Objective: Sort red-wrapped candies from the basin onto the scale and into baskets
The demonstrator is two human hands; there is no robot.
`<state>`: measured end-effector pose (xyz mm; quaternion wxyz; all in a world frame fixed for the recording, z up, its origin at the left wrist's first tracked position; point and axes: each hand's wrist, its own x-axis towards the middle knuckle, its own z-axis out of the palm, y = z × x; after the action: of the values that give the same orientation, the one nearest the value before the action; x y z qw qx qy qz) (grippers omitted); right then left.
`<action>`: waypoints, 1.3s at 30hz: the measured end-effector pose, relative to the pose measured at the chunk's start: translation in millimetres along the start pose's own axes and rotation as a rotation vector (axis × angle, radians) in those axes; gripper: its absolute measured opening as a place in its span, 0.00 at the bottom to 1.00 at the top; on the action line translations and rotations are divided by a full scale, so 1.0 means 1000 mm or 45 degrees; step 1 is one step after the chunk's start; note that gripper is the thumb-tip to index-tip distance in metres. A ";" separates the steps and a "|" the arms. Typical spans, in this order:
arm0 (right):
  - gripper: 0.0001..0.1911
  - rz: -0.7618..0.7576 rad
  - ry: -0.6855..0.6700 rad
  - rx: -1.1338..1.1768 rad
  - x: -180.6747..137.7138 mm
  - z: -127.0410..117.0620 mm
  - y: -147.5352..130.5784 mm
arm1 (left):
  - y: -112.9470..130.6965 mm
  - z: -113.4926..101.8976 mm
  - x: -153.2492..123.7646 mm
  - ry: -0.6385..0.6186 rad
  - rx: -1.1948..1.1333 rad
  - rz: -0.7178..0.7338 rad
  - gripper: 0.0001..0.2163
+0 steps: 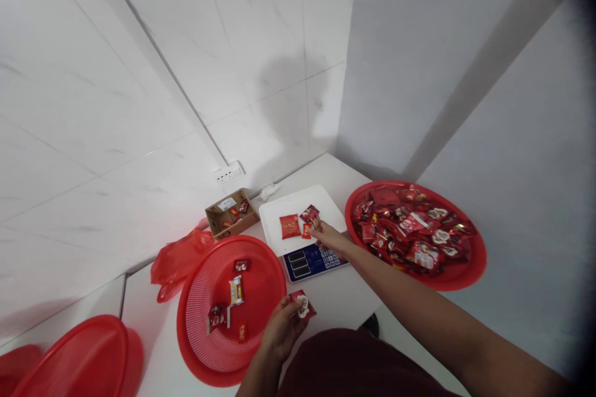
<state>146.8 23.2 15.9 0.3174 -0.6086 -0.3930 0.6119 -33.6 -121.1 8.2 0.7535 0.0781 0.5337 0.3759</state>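
My left hand (280, 326) is closed on a dark red snack packet (303, 305) with a white emblem, close to the table's front edge. Over the white pan (270, 218) of a digital scale (310, 263), my right hand (325, 236) pinches a dark red and gold packet (311, 216). Beside those fingers on the pan lie a square red packet (290, 227) and a small orange-red packet (306, 231). To the left, a red plastic basket (205, 369) holds several small wrapped snacks, among them a white and yellow one (236, 290).
A red basket (482, 254) heaped with red snack packets stands at the right. Behind the left basket sit a cardboard box (217, 223) with a few packets and a red plastic bag (174, 260). More red baskets (88, 353) are at lower left. A power socket (228, 173) is on the wall.
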 end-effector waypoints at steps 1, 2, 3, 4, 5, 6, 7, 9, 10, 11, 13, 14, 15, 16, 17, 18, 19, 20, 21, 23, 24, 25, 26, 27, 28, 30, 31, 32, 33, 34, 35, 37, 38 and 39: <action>0.19 -0.064 -0.006 -0.054 -0.002 -0.001 -0.001 | 0.000 -0.001 0.000 -0.002 -0.006 -0.002 0.11; 0.21 -0.115 -0.014 -0.111 -0.005 -0.002 0.000 | -0.001 -0.001 -0.001 -0.003 -0.011 -0.006 0.11; 0.23 -0.142 -0.024 -0.164 -0.010 -0.004 0.004 | -0.003 -0.001 -0.001 -0.007 -0.014 -0.010 0.11; 0.23 -0.143 -0.047 -0.206 -0.016 -0.005 0.009 | -0.005 -0.001 0.000 -0.013 -0.016 -0.015 0.12; 0.23 -0.127 -0.089 -0.243 -0.024 -0.007 0.015 | -0.007 -0.001 0.000 -0.018 -0.019 -0.021 0.13; 0.22 -0.100 -0.150 -0.277 -0.032 -0.008 0.023 | -0.009 0.000 0.000 -0.029 -0.019 -0.025 0.13; 0.22 -0.069 -0.222 -0.302 -0.042 -0.009 0.030 | -0.010 0.001 0.001 -0.047 -0.014 -0.024 0.14; 0.21 -0.013 -0.375 -0.310 -0.064 -0.007 0.043 | -0.012 0.004 0.001 -0.103 0.025 -0.011 0.16; 0.21 0.009 -0.459 -0.289 -0.074 -0.006 0.047 | -0.012 0.007 0.000 -0.134 0.056 0.003 0.16; 0.21 0.024 -0.549 -0.255 -0.085 -0.004 0.050 | -0.012 0.010 0.000 -0.163 0.094 0.020 0.16; 0.19 0.009 -0.700 -0.165 -0.101 0.001 0.052 | -0.010 0.017 -0.001 -0.199 0.169 0.051 0.17; 0.18 -0.016 -0.735 -0.127 -0.107 0.003 0.052 | -0.009 0.021 -0.002 -0.208 0.199 0.059 0.17; 0.17 -0.045 -0.736 -0.100 -0.111 0.005 0.051 | -0.007 0.025 -0.003 -0.210 0.225 0.060 0.17; 0.16 -0.063 -0.709 -0.082 -0.114 0.007 0.050 | -0.006 0.028 -0.003 -0.208 0.250 0.052 0.17; 0.15 -0.064 -0.666 -0.070 -0.115 0.008 0.049 | -0.005 0.031 -0.004 -0.204 0.276 0.041 0.17; 0.15 -0.051 -0.631 -0.060 -0.115 0.009 0.049 | -0.004 0.034 -0.004 -0.198 0.304 0.030 0.18; 0.15 -0.030 -0.609 -0.046 -0.115 0.009 0.049 | -0.004 0.035 -0.004 -0.191 0.337 0.022 0.18; 0.15 -0.012 -0.592 -0.026 -0.114 0.009 0.049 | -0.003 0.037 -0.004 -0.183 0.369 0.018 0.18; 0.15 -0.004 -0.579 -0.003 -0.114 0.008 0.050 | -0.004 0.037 -0.004 -0.180 0.393 0.012 0.19; 0.16 -0.008 -0.560 0.038 -0.113 0.006 0.052 | -0.005 0.039 -0.004 -0.184 0.402 -0.004 0.20; 0.17 -0.012 -0.557 0.051 -0.114 0.005 0.053 | -0.006 0.039 -0.004 -0.185 0.387 -0.018 0.21; 0.17 -0.014 -0.559 0.060 -0.114 0.003 0.053 | -0.006 0.040 -0.004 -0.177 0.362 -0.031 0.22; 0.17 -0.014 -0.565 0.065 -0.115 0.002 0.053 | -0.006 0.040 -0.003 -0.159 0.333 -0.041 0.22; 0.17 -0.009 -0.569 0.070 -0.117 0.000 0.052 | -0.006 0.041 -0.004 -0.134 0.304 -0.045 0.22; 0.17 0.003 -0.566 0.080 -0.118 -0.001 0.052 | -0.005 0.041 -0.004 -0.109 0.278 -0.043 0.22; 0.18 0.052 -0.530 0.126 -0.121 -0.005 0.050 | -0.003 0.040 -0.004 -0.084 0.244 -0.037 0.22; 0.18 0.087 -0.499 0.164 -0.121 -0.007 0.049 | -0.002 0.040 -0.005 -0.086 0.240 -0.036 0.22; 0.18 0.125 -0.452 0.211 -0.121 -0.011 0.049 | -0.002 0.038 -0.005 -0.097 0.244 -0.036 0.22; 0.18 0.158 -0.394 0.266 -0.120 -0.015 0.049 | -0.001 0.037 -0.005 -0.102 0.253 -0.033 0.22; 0.18 0.181 -0.324 0.329 -0.118 -0.021 0.050 | -0.001 0.035 -0.006 -0.105 0.268 -0.028 0.22; 0.17 0.196 -0.238 0.401 -0.116 -0.029 0.051 | -0.002 0.033 -0.006 -0.109 0.289 -0.023 0.22; 0.13 0.204 -0.030 0.568 -0.108 -0.049 0.054 | -0.003 0.030 -0.005 -0.114 0.330 -0.016 0.21; 0.10 0.195 0.078 0.654 -0.104 -0.061 0.055 | -0.005 0.028 -0.004 -0.117 0.354 -0.011 0.21; 0.07 0.179 0.177 0.734 -0.100 -0.072 0.056 | -0.006 0.027 -0.003 -0.119 0.381 -0.001 0.21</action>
<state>229.4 -83.7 20.5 0.4602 -0.5595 -0.1374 0.6755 -8.3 -119.9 18.9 0.7575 0.2067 0.5482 0.2880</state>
